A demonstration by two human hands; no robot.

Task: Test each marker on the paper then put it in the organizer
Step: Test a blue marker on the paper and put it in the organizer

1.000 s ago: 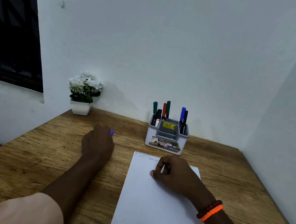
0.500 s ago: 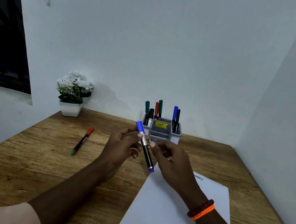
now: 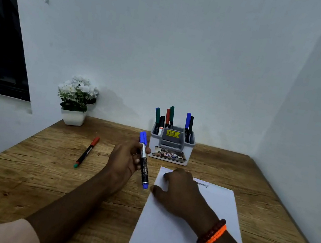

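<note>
The blue marker (image 3: 144, 160) is up off the wooden table (image 3: 41, 176), cap on top, with the left hand's (image 3: 125, 162) fingers curled round its middle. The right hand (image 3: 178, 189) lies on the white paper (image 3: 178, 239) with its fingers bent down loosely and nothing in it. The organizer (image 3: 171, 146) stands at the back with markers in it, and a red marker (image 3: 87, 152) lies to the left near a flower pot (image 3: 73, 117).
</note>
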